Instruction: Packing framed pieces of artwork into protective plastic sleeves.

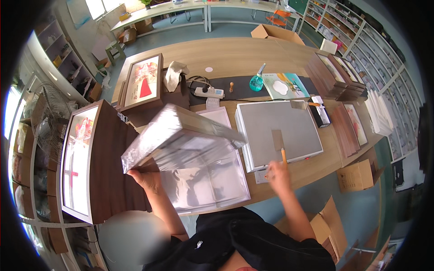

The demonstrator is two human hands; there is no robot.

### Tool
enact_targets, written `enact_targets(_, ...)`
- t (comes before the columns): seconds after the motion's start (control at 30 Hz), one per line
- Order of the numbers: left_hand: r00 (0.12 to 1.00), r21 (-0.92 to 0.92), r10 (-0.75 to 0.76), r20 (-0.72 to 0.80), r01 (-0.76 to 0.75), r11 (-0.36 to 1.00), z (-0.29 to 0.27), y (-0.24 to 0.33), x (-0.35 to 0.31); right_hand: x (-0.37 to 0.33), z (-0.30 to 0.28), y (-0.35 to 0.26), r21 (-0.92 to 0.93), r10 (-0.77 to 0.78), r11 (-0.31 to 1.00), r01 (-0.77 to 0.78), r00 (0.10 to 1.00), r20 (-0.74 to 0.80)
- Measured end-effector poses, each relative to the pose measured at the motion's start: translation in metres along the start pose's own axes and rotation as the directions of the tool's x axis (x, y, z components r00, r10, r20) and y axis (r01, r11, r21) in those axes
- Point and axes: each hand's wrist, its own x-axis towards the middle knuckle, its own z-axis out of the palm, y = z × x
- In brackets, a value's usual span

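Observation:
A boxy frame in shiny clear plastic film (181, 135) is tilted up over the table's left half, blurred by motion. My left hand (147, 178) grips its lower left corner. Beneath it lies a stack of clear plastic sheets or bags (212, 185). To the right sits a flat grey-topped plate machine (262, 117) with white sides. A scraper with a wooden handle (283, 155) rests on that plate. My right hand (278, 177) is just off the plate's front edge, close to the handle's end; its fingers are smeared, and whether they hold anything cannot be made out.
Brown shadow-box frames (143, 81) stand at the left, with a larger stack (117, 158) nearer me. More frames (325, 74) lie at the right. A power strip (209, 92), a teal bottle (256, 82) and a booklet (285, 86) are behind the plate. Cardboard boxes (357, 176) stand on the floor.

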Motion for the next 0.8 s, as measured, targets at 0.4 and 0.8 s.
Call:
enact_targets(0.4, 0.771, -0.609, -0.330, -0.545, -0.094, 0.787, 0.050, -0.078, -0.031, 0.066, 0.015, -0.166, 0.722, 0.175, -0.648, 0.244, 0.970, -0.171)
enact_targets(0.8, 0.973, 0.766, -0.226, 0.042, 0.114, 0.633, 0.043, -0.011, -0.025, 0.095, 0.008, -0.116, 0.995, 0.025, -0.008, 0.097, 0.995, -0.097)
